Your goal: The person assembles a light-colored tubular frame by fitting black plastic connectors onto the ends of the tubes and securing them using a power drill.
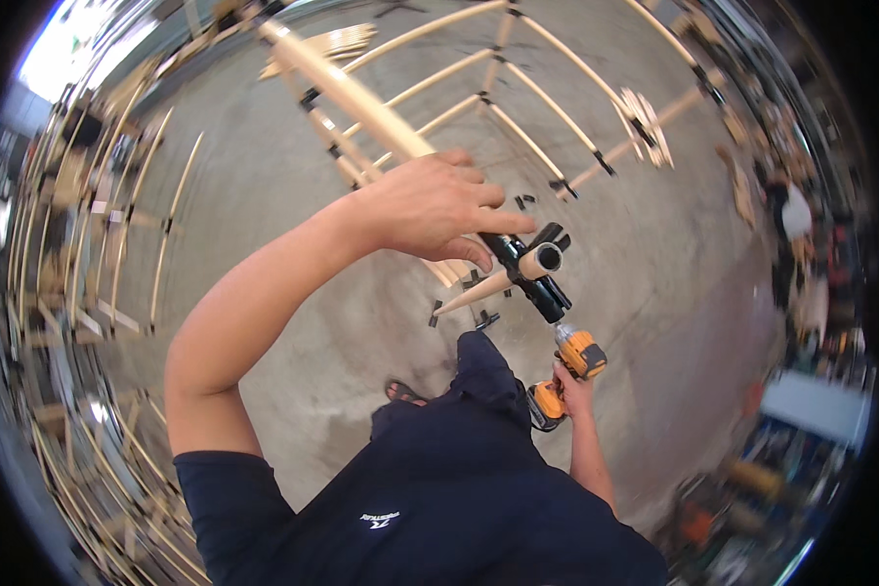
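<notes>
My left hand [439,207] reaches over a beige pipe [347,93], fingers and thumb curled about its end beside a black pipe joint [523,269]. An upright beige pipe shows its hollow end [549,257] at this joint. Gripped in my right hand [573,391] is an orange and black cordless driver [578,354]. Its nose points up at the joint's lower end, and I cannot tell whether they touch.
Frames of beige pipes with black joints [488,57] stand ahead on the concrete floor [352,342]. Loose black joint pieces [486,319] lie below the pipe. More pipe racks [117,215] line the left side. Cluttered shelves and a pale box [816,405] stand at right.
</notes>
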### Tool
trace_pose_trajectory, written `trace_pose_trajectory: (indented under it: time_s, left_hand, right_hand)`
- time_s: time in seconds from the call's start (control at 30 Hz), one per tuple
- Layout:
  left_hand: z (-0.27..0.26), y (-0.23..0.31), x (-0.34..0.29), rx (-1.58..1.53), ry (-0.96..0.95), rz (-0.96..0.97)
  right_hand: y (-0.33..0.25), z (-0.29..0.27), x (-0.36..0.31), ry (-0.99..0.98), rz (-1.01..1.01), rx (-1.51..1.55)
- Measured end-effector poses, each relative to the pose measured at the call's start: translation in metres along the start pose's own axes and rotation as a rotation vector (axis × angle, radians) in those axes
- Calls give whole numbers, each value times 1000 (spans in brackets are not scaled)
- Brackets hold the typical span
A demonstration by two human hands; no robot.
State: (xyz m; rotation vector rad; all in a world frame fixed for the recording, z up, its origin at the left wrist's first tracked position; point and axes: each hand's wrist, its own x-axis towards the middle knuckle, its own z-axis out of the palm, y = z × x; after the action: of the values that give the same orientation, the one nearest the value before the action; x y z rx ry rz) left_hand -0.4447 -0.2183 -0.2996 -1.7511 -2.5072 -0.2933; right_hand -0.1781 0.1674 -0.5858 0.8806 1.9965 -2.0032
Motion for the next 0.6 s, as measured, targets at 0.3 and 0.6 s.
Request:
trace_pose_trajectory:
  time_s: [0.3,0.6]
  left_hand:
    - [-4,-37,27,-151,-185,210]
    - [-11,-49,50,-338,-473,218]
  right_hand:
    - [38,105,-102,508,13,186]
    - [-48,313,-178,973,-355,537]
